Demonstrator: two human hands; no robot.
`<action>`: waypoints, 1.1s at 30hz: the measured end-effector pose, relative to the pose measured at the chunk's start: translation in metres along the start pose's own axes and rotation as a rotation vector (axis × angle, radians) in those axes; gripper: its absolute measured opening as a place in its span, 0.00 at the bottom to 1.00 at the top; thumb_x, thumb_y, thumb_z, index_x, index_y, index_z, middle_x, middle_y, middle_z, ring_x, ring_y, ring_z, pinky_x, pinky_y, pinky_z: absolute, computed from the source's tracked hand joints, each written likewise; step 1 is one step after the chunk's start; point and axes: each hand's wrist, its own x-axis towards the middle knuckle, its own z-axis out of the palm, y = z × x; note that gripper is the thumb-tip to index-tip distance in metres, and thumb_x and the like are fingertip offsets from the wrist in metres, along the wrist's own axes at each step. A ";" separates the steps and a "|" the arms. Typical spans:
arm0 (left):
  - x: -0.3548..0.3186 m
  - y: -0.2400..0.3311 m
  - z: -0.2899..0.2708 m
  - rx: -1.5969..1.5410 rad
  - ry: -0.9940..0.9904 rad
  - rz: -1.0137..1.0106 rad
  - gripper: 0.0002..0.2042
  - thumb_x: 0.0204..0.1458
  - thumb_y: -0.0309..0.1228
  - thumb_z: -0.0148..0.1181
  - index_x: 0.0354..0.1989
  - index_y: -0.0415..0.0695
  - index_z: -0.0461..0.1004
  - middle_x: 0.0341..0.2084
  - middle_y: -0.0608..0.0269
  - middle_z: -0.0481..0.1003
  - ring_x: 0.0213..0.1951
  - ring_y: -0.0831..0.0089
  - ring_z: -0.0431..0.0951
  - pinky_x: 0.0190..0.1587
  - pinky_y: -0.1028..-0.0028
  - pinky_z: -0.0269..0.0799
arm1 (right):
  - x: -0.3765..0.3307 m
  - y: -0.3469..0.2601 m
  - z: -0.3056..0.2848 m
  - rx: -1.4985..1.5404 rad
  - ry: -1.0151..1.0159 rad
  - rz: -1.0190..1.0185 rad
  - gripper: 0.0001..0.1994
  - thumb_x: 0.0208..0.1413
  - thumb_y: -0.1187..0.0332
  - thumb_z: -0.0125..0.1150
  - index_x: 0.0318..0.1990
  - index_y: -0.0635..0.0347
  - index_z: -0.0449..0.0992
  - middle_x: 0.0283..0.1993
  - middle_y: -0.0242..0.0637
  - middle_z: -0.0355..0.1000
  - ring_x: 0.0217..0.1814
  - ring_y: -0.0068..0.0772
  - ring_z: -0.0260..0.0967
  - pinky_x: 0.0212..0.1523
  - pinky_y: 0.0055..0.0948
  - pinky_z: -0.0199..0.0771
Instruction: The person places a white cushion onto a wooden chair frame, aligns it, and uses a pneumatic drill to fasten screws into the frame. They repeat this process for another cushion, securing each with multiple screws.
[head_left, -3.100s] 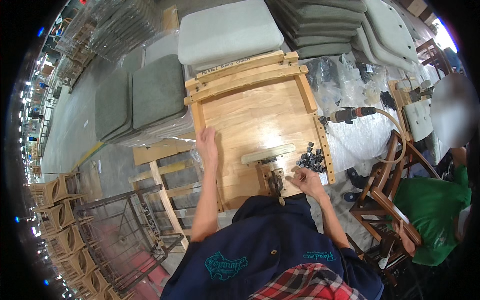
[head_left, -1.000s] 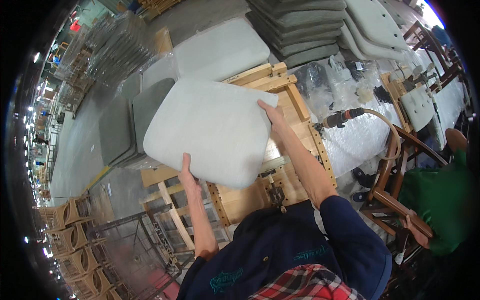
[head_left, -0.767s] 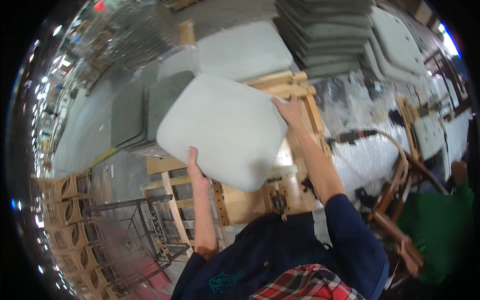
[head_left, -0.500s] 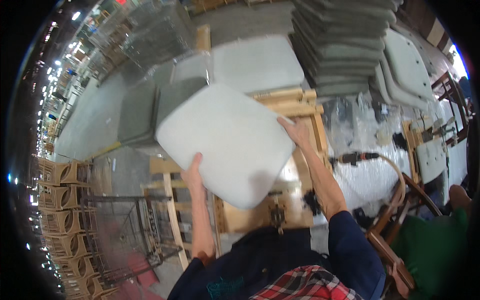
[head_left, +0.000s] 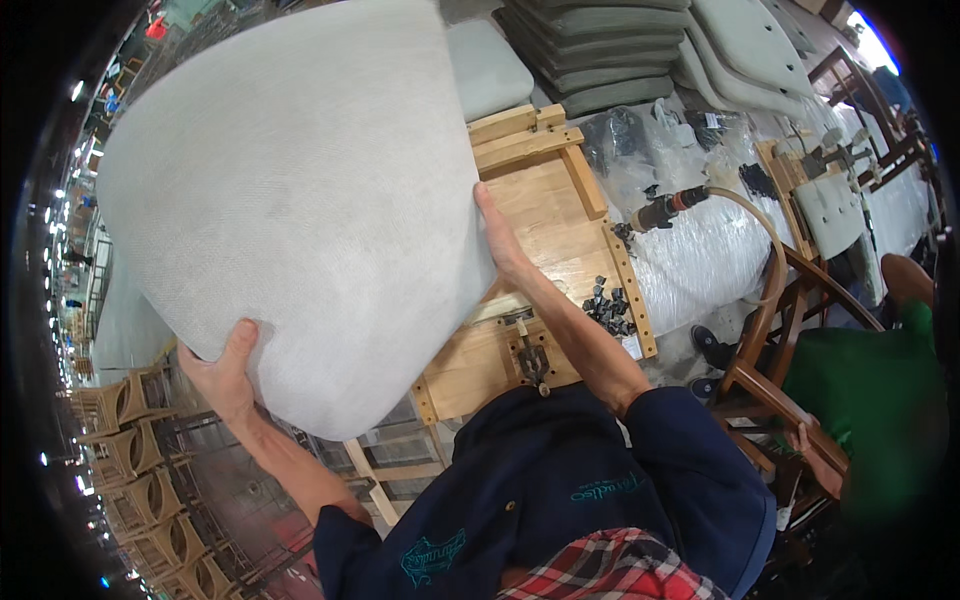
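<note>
Filling the upper left of the view, a pale grey cushion (head_left: pixel 290 200) is held up between both hands, well above the wooden jig (head_left: pixel 545 260); its cover is a fine woven fabric, plain and without seams on the face that shows, with rounded corners and a soft curved lower edge; a faint darker smudge sits near its middle; the left hand (head_left: pixel 225 375) grips the lower left edge, thumb on the front face and fingers curled behind out of sight; the right hand (head_left: pixel 500 245) presses flat against the right edge, fingers closed together along it, though whether they wrap behind cannot be told; below the cushion lies the jig, a light plank board with raised battens at its far end and a metal clamp (head_left: pixel 530 355) near the person; a heap of small dark screws (head_left: pixel 605 305) rests on its right rim; just right of it a clear plastic wrap (head_left: pixel 700 255) covers a white bundle, with an air tool (head_left: pixel 660 210) and its tan hose (head_left: pixel 765 250) lying on top; a stack of grey-green cushions (head_left: pixel 590 50) stands at the top; a person in green (head_left: pixel 865 390) sits at right beside a chair frame (head_left: pixel 775 360).
</note>
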 end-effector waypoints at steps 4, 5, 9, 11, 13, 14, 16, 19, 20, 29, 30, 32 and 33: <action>0.001 0.054 0.009 0.103 -0.174 0.092 0.34 0.36 0.37 0.83 0.51 0.32 0.75 0.43 0.49 0.80 0.43 0.61 0.81 0.49 0.64 0.75 | -0.005 -0.024 0.023 0.261 -0.042 -0.014 0.55 0.61 0.24 0.37 0.78 0.67 0.40 0.81 0.50 0.43 0.83 0.44 0.38 0.79 0.43 0.41; -0.001 0.063 0.016 0.145 -0.231 0.138 0.33 0.35 0.36 0.83 0.50 0.33 0.76 0.41 0.50 0.80 0.40 0.62 0.81 0.47 0.65 0.76 | -0.010 -0.037 0.027 0.323 -0.023 -0.027 0.56 0.60 0.23 0.36 0.78 0.66 0.40 0.81 0.49 0.43 0.82 0.44 0.39 0.79 0.43 0.41; -0.011 0.090 0.050 0.305 -0.429 0.291 0.31 0.33 0.36 0.84 0.46 0.37 0.77 0.33 0.53 0.82 0.35 0.64 0.83 0.42 0.66 0.77 | -0.001 -0.021 0.009 0.515 0.093 -0.051 0.57 0.55 0.18 0.33 0.77 0.59 0.47 0.80 0.51 0.45 0.82 0.48 0.40 0.77 0.50 0.44; -0.015 0.095 0.064 0.369 -0.485 0.365 0.30 0.33 0.38 0.83 0.45 0.39 0.78 0.31 0.54 0.82 0.34 0.64 0.84 0.40 0.66 0.77 | 0.001 -0.006 0.002 0.586 0.102 -0.120 0.57 0.55 0.18 0.30 0.78 0.59 0.45 0.79 0.47 0.48 0.82 0.45 0.42 0.78 0.46 0.43; -0.018 0.095 0.077 0.446 -0.576 0.447 0.30 0.33 0.40 0.83 0.46 0.39 0.78 0.33 0.53 0.83 0.35 0.65 0.85 0.41 0.68 0.78 | 0.016 0.022 -0.018 0.753 0.062 -0.092 0.53 0.58 0.20 0.29 0.78 0.55 0.48 0.78 0.43 0.53 0.79 0.44 0.48 0.77 0.45 0.48; -0.019 0.097 0.082 0.491 -0.606 0.490 0.30 0.34 0.40 0.82 0.46 0.40 0.78 0.34 0.53 0.83 0.35 0.65 0.85 0.41 0.68 0.78 | 0.026 0.041 -0.023 0.813 0.021 -0.165 0.51 0.60 0.22 0.31 0.77 0.54 0.50 0.77 0.42 0.54 0.78 0.45 0.50 0.77 0.46 0.51; -0.022 0.097 0.093 0.553 -0.594 0.648 0.31 0.33 0.44 0.81 0.46 0.42 0.79 0.34 0.55 0.83 0.34 0.61 0.85 0.38 0.67 0.79 | 0.046 0.056 -0.021 0.929 -0.099 -0.318 0.46 0.63 0.25 0.33 0.76 0.52 0.54 0.76 0.41 0.56 0.76 0.46 0.54 0.76 0.47 0.56; -0.026 0.082 0.118 0.576 -0.645 0.763 0.29 0.34 0.44 0.79 0.46 0.44 0.78 0.32 0.57 0.81 0.33 0.61 0.83 0.35 0.65 0.78 | 0.039 0.076 -0.037 0.957 -0.129 -0.280 0.45 0.63 0.26 0.33 0.75 0.52 0.54 0.76 0.41 0.57 0.76 0.46 0.55 0.75 0.47 0.56; -0.026 0.080 0.128 0.594 -0.682 0.776 0.28 0.35 0.43 0.78 0.46 0.45 0.78 0.32 0.58 0.81 0.33 0.61 0.82 0.34 0.65 0.78 | 0.036 0.081 -0.044 0.944 -0.119 -0.250 0.45 0.63 0.27 0.33 0.75 0.52 0.54 0.76 0.41 0.57 0.76 0.46 0.55 0.75 0.48 0.57; -0.053 0.038 0.190 0.520 -0.752 0.834 0.13 0.43 0.25 0.63 0.40 0.42 0.75 0.29 0.60 0.78 0.32 0.61 0.80 0.28 0.65 0.77 | 0.017 0.123 -0.085 0.725 -0.097 -0.024 0.42 0.65 0.29 0.35 0.74 0.51 0.56 0.75 0.40 0.58 0.75 0.46 0.57 0.75 0.49 0.59; -0.056 0.028 0.193 0.511 -0.727 0.839 0.11 0.42 0.24 0.62 0.37 0.41 0.74 0.28 0.60 0.77 0.31 0.60 0.80 0.28 0.65 0.78 | 0.018 0.126 -0.085 0.691 -0.103 -0.009 0.41 0.65 0.30 0.35 0.74 0.51 0.57 0.75 0.40 0.58 0.75 0.46 0.57 0.74 0.49 0.59; -0.067 0.014 0.207 0.468 -0.692 0.827 0.15 0.42 0.25 0.63 0.41 0.42 0.76 0.30 0.61 0.77 0.35 0.64 0.79 0.30 0.66 0.79 | 0.008 0.131 -0.102 0.546 -0.075 -0.017 0.41 0.65 0.30 0.36 0.74 0.50 0.57 0.75 0.40 0.58 0.75 0.46 0.57 0.74 0.49 0.59; -0.070 0.013 0.213 0.448 -0.673 0.824 0.18 0.41 0.26 0.64 0.44 0.43 0.76 0.31 0.63 0.77 0.36 0.64 0.79 0.32 0.67 0.79 | 0.007 0.134 -0.109 0.442 -0.064 -0.033 0.40 0.66 0.30 0.36 0.74 0.50 0.57 0.75 0.40 0.59 0.75 0.46 0.57 0.74 0.49 0.60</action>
